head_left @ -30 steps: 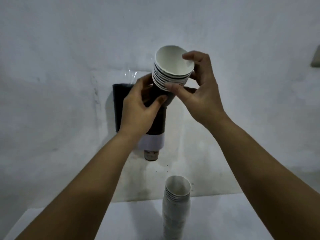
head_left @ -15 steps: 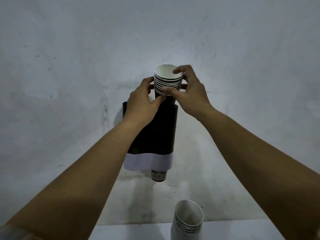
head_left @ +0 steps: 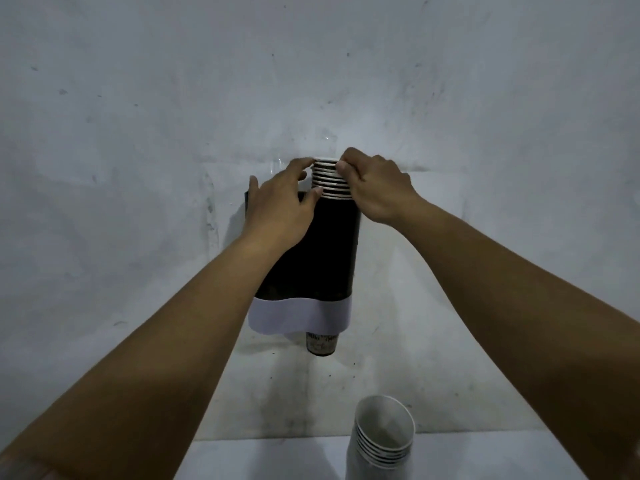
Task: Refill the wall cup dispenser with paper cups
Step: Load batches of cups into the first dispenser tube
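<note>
Fingers point(head_left: 346, 174) grip upright cup stack point(head_left: 329, 180), rims up

1. Both bare forearms were raised forward and up, converging toward centre.
2. Left hand point(head_left: 277, 206): palm away, fingers spread, thumb and forefinger tips pinching inward.
3. Right hand point(head_left: 375, 187): fingers curled, grip closed, knuckles up, wrist bent slightly down.

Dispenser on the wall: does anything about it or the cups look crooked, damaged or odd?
Only the dispenser: its white bottom band is wavy and sags at left. The cup stack between the left hand and right hand sits straight.
</note>
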